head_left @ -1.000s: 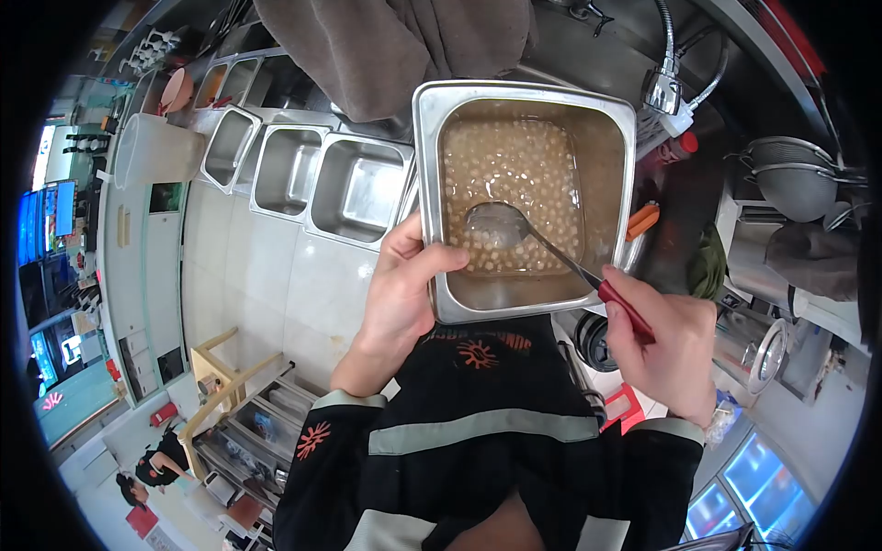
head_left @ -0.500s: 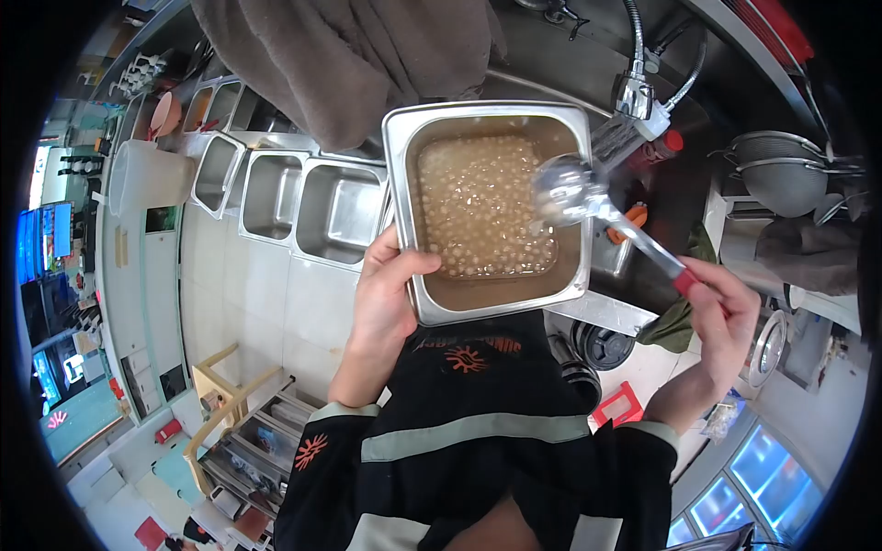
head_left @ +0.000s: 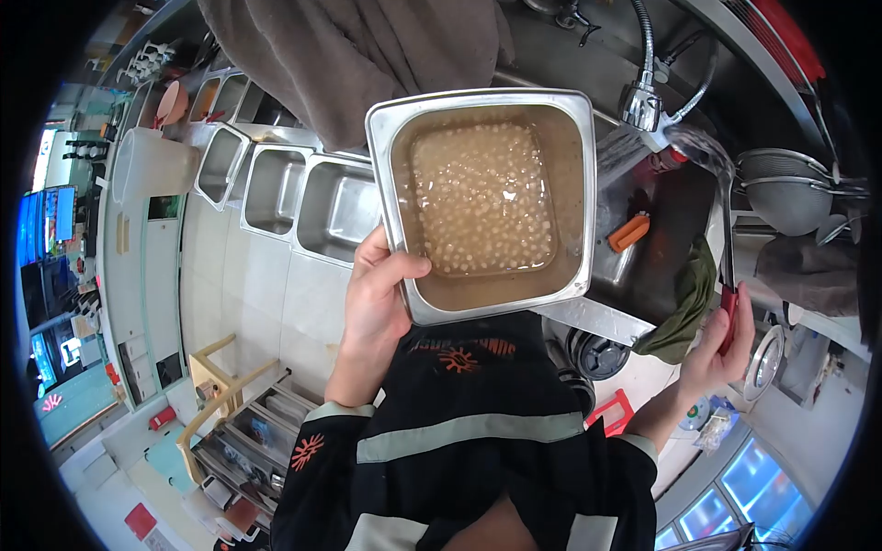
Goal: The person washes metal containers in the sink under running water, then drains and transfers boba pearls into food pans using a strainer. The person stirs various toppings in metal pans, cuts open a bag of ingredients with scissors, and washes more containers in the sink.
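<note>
My left hand (head_left: 375,301) grips the left rim of a square metal food pan (head_left: 568,202), thumb over the edge. Inside the pan, small pale round balls (head_left: 482,197) lie in cloudy brownish liquid. My right hand (head_left: 719,347) is wrapped round the red handle of a ladle (head_left: 727,225), held upright to the right of the pan. The ladle's bowl end is blurred, close beside the faucet (head_left: 643,108). Water appears to run from the faucet into the sink (head_left: 657,216).
An orange-handled object (head_left: 628,234) lies in the sink, and a dark green cloth (head_left: 684,312) hangs over its edge. Strainers (head_left: 785,188) hang at right. Several metal pans (head_left: 340,211) line the counter at left. A brown towel (head_left: 358,55) hangs beyond the pan.
The ladle has moved from over the pan to the right, up beside the faucet, and its handle has turned upright. The balls in the liquid look calmer. My left hand keeps its grip.
</note>
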The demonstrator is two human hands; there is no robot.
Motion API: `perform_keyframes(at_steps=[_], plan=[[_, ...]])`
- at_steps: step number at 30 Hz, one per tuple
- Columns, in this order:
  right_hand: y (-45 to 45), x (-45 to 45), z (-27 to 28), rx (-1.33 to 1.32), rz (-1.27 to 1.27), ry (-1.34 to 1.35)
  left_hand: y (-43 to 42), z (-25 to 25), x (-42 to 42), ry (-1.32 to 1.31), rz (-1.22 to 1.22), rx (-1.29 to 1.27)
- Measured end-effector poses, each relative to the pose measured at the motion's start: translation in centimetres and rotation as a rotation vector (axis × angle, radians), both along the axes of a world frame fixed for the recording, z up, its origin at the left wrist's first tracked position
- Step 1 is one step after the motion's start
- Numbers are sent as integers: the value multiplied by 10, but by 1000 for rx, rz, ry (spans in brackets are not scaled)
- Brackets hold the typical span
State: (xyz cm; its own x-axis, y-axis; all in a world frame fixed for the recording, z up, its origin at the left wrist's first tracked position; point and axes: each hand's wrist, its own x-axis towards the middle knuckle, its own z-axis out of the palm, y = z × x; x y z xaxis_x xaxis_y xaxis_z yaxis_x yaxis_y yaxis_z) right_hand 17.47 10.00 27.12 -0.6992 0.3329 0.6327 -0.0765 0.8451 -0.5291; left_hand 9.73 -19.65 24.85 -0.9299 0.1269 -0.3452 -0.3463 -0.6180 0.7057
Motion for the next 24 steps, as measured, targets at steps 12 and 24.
perform_keyframes(at_steps=[12,24], plan=[[21,-3,-25,-775,41,-338,-5,2,9,-102,48,-10],[19,-94,-306,-611,131,-785,5,-26,2,-41,25,-72]])
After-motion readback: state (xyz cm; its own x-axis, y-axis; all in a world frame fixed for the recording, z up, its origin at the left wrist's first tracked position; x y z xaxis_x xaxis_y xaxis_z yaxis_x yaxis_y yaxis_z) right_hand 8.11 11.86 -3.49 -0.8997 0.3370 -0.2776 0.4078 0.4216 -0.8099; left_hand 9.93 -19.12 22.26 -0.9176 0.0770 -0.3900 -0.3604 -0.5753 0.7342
